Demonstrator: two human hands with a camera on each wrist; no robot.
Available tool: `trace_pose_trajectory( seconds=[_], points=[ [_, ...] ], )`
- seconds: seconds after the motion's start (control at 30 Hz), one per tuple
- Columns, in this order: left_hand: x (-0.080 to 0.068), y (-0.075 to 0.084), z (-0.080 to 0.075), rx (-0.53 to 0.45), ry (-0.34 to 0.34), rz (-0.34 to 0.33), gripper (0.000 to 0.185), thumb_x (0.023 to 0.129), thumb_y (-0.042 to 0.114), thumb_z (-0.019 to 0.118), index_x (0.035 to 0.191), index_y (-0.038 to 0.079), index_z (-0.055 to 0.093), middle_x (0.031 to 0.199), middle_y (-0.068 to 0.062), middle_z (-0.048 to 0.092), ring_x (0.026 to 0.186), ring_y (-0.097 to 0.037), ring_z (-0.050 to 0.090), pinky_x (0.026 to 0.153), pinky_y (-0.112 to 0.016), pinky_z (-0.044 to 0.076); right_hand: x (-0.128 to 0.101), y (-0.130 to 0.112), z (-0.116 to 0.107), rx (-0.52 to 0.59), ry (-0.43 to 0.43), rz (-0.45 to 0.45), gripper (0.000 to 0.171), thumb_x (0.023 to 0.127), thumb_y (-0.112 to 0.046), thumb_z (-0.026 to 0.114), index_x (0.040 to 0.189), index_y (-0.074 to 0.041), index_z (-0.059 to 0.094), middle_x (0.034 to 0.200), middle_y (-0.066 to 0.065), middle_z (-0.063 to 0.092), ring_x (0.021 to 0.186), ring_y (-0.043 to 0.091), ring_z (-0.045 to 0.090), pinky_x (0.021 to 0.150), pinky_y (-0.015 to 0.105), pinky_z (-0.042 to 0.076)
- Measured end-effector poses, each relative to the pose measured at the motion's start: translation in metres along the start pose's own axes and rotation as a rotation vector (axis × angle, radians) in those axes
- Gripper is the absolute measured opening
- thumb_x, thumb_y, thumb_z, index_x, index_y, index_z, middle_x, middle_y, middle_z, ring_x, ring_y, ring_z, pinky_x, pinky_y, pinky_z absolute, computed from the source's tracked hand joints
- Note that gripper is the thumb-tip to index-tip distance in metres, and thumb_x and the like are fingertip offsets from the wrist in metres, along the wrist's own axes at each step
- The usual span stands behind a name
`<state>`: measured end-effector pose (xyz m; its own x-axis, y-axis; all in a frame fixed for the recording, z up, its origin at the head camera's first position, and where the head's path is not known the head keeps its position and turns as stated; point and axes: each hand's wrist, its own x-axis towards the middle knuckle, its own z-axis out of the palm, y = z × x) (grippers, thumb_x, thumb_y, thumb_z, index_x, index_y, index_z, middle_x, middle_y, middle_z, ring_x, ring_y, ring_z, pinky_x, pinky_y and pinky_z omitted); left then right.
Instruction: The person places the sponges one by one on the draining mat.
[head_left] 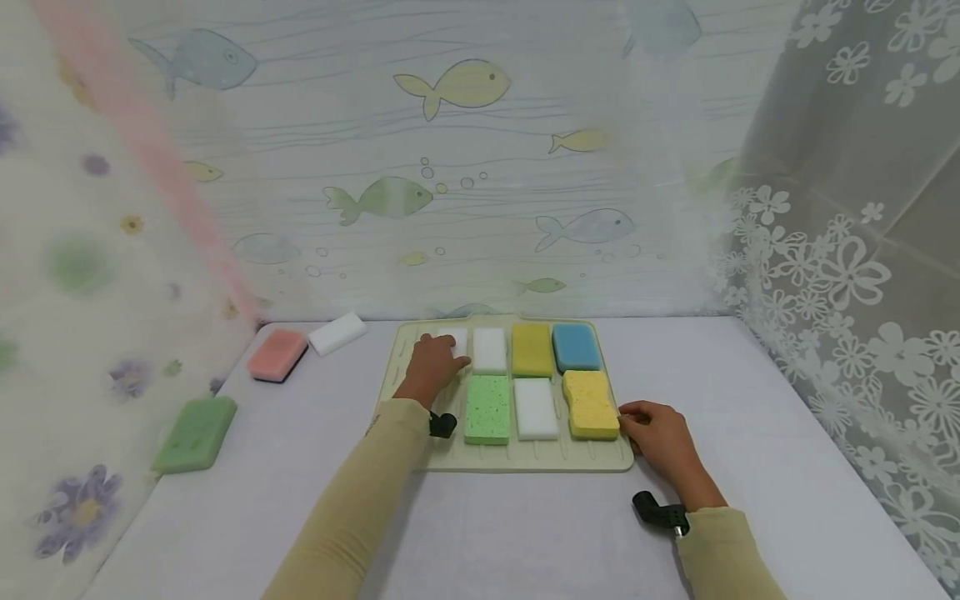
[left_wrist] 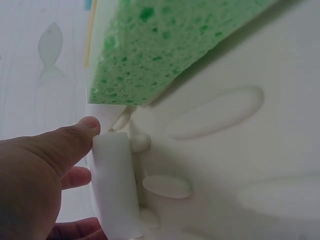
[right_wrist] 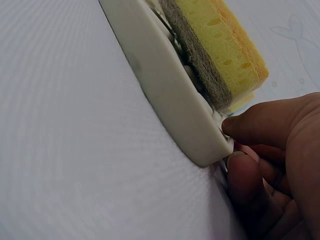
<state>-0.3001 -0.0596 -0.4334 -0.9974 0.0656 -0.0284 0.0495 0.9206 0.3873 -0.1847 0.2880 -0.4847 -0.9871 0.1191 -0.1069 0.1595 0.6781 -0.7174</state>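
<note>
Right hand (head_left: 660, 437) pinches the near right corner of the cream tray (head_left: 525, 460), beside its yellow sponge (head_left: 591, 404). Left hand (head_left: 433, 363) grips a white sponge (left_wrist: 116, 185) at the tray's far left slot.

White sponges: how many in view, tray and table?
4. Three on the tray: one under the left hand in the back row's left slot, one beside it, one front row. One on the table, back left. None appear hidden.
</note>
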Motion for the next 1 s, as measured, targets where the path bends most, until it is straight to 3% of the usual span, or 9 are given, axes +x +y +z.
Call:
trace_pose_trajectory(
  seconds=[0.6,1.0],
  points=[
    [-0.0020,0.0000,-0.0006,-0.008,0.008,-0.022,0.056,0.092,0.043,0.062,0.133,0.006,0.056,0.131,-0.025,0.051,0.121,-0.043,0.048,0.095,-0.051,0.047,0.0016,-0.0017,0.0004,-0.020,-0.002,0.002,0.036,0.094,-0.029,0.060,0.121,-0.005,0.066,0.106,0.011,0.069,0.088,0.018,0.063,0.065,0.025,0.049],
    [-0.0003,-0.0070,0.0026,-0.020,0.014,0.008,0.061,0.092,0.046,0.059,0.138,0.006,0.050,0.130,-0.026,0.052,0.120,-0.043,0.049,0.100,-0.049,0.043,-0.0024,-0.0040,-0.0013,-0.016,-0.007,0.019,0.037,0.094,-0.030,0.059,0.121,-0.004,0.065,0.105,0.013,0.069,0.084,0.018,0.062,0.063,0.025,0.048]
  ],
)
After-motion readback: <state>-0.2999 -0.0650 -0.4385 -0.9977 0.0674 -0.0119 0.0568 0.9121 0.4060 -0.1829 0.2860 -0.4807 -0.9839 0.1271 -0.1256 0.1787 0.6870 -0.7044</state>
